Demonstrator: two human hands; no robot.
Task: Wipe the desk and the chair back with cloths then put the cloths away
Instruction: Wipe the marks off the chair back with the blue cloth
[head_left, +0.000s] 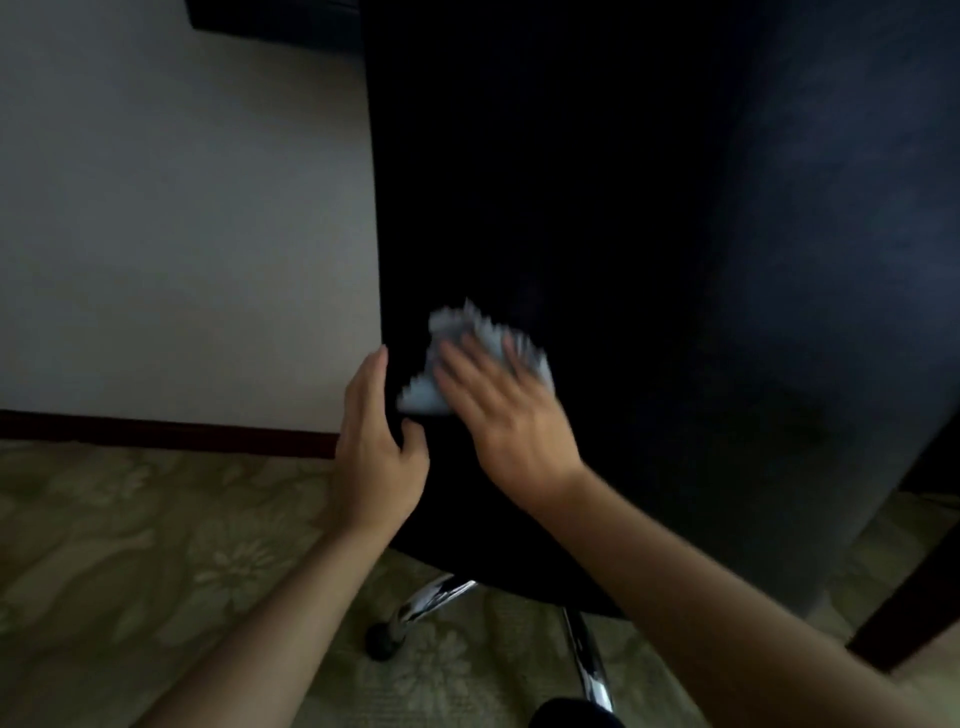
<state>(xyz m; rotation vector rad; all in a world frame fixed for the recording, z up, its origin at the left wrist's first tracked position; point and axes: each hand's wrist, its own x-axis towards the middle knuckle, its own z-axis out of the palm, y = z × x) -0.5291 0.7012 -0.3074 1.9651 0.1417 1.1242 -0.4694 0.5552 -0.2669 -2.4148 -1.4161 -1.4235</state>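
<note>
Pale cloth (478, 364) lies flat under the right hand's (511, 415) spread fingers low on the chair back (571, 208); the left hand (376, 441) grips its edge. Wiping looks underway; cloths not yet stowed

A floral carpet (156, 545) meets a pale wall (182, 234) along a dark skirting board (156, 428).
</note>
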